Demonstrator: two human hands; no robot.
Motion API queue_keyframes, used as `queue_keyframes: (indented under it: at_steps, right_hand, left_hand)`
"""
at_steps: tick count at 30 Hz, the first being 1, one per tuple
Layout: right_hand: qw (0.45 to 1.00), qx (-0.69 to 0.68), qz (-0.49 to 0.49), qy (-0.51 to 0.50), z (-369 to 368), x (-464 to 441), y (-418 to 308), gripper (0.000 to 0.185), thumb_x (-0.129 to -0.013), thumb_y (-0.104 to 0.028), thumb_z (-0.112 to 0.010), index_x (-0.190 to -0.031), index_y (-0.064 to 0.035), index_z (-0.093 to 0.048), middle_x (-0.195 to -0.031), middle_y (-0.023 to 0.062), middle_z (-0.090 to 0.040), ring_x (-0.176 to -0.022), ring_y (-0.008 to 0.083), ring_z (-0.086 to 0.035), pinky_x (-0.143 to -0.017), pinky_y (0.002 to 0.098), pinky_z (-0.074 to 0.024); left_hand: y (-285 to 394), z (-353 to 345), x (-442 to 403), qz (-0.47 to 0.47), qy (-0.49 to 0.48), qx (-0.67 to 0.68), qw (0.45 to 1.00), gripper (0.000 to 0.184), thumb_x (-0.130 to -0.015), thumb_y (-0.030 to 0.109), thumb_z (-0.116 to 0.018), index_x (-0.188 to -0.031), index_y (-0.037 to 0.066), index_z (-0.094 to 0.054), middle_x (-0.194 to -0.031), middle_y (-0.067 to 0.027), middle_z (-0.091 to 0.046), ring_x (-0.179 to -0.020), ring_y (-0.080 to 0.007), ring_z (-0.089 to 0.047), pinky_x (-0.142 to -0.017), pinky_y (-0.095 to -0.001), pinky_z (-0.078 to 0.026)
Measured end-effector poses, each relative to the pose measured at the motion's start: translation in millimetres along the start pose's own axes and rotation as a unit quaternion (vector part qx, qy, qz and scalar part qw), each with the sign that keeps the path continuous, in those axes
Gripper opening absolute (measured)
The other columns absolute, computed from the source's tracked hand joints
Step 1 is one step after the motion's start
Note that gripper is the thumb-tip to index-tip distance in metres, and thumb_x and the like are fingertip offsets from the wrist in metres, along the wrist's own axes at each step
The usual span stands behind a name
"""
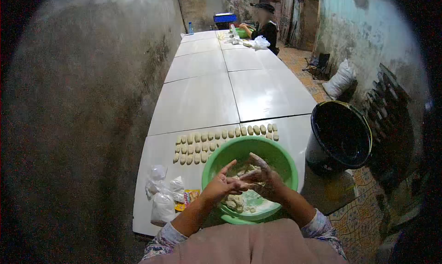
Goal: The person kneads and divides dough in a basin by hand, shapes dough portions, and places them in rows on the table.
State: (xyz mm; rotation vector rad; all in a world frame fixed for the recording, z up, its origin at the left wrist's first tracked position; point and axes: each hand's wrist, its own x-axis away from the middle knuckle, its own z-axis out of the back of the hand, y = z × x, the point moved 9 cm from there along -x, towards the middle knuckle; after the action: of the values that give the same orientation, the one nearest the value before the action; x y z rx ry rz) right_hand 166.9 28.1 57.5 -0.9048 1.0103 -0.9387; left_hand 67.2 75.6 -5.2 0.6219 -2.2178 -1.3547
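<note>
Both hands are over a green basin (287,172) that holds pale dough (234,203) and loose flour. My left hand (224,185) has its index finger stretched out, and its other fingers meet my right hand. My right hand (264,179) is spread, dusted with flour, its fingers pointing up and to the left. Whether a bit of dough lies between the hands is too small to tell. Behind and left of the basin, small oblong dough pieces (197,137) lie in rows on the white table (193,98).
Plastic bags of white powder (163,208) and a yellow packet (191,196) lie left of the basin. A large black bucket (317,146) stands at the right. At the far end a person (269,29) works at another green basin (241,32). A white sack (340,80) rests by the wall.
</note>
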Motion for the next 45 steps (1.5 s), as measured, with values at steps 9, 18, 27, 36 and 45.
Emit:
queue_keyframes:
  at_steps: [9,18,27,36,45]
  right_hand:
    - [0.993,0.120,0.000,-0.022,-7.0,-2.7,-17.6,0.081,-0.077,-0.007,-0.065,-0.139,-0.0131,-0.013,-0.103,0.0150,-0.061,-0.090,0.0254,-0.061,-0.080,0.0350,-0.0485]
    - [0.998,-0.025,-0.051,-0.013,-3.6,-0.6,9.5,0.079,-0.079,-0.006,-0.063,-0.139,-0.0162,-0.013,-0.107,0.0173,-0.058,-0.098,0.0231,-0.058,-0.081,0.0354,-0.0485]
    - [0.997,-0.026,-0.068,0.040,8.3,-1.8,30.2,0.074,-0.075,0.003,-0.065,-0.134,-0.0064,-0.021,-0.119,0.0161,-0.045,-0.096,0.0194,-0.054,-0.082,0.0322,-0.0477]
    - [0.983,-0.070,-0.165,0.046,11.4,-0.2,33.2,0.067,-0.074,0.000,-0.067,-0.130,-0.0078,-0.030,-0.096,0.0123,-0.058,-0.084,0.0165,-0.058,-0.072,0.0295,-0.0495]
    - [0.987,-0.077,-0.132,0.053,17.7,0.1,44.3,0.057,-0.086,-0.008,-0.053,-0.134,-0.0072,-0.024,-0.111,0.0121,-0.056,-0.090,0.0184,-0.058,-0.072,0.0279,-0.0482]
  left_hand:
    - [6.4,-4.9,1.8,0.015,0.036,-0.031,0.999,0.069,-0.078,0.010,-0.066,-0.133,0.009,-0.024,-0.098,-0.0173,-0.061,-0.086,-0.0187,-0.061,-0.074,-0.0307,-0.052]
    - [0.7,4.4,-1.1,0.008,0.042,-0.072,0.996,0.070,-0.076,0.010,-0.068,-0.132,0.009,-0.025,-0.091,-0.0142,-0.062,-0.081,-0.0182,-0.062,-0.070,-0.0293,-0.052]
    - [16.9,-2.2,6.4,-0.019,0.091,-0.178,0.980,0.070,-0.075,0.009,-0.069,-0.130,0.006,-0.026,-0.083,-0.0123,-0.063,-0.079,-0.0163,-0.062,-0.068,-0.0276,-0.050]
    - [16.9,-10.0,10.4,-0.020,0.089,-0.154,0.984,0.071,-0.075,0.010,-0.070,-0.131,0.007,-0.026,-0.083,-0.0109,-0.062,-0.077,-0.0140,-0.059,-0.070,-0.0269,-0.049]
    - [9.2,9.3,4.7,-0.034,0.112,-0.061,0.991,0.067,-0.079,0.010,-0.065,-0.133,0.008,-0.025,-0.090,-0.0141,-0.062,-0.084,-0.0187,-0.062,-0.076,-0.0308,-0.050]
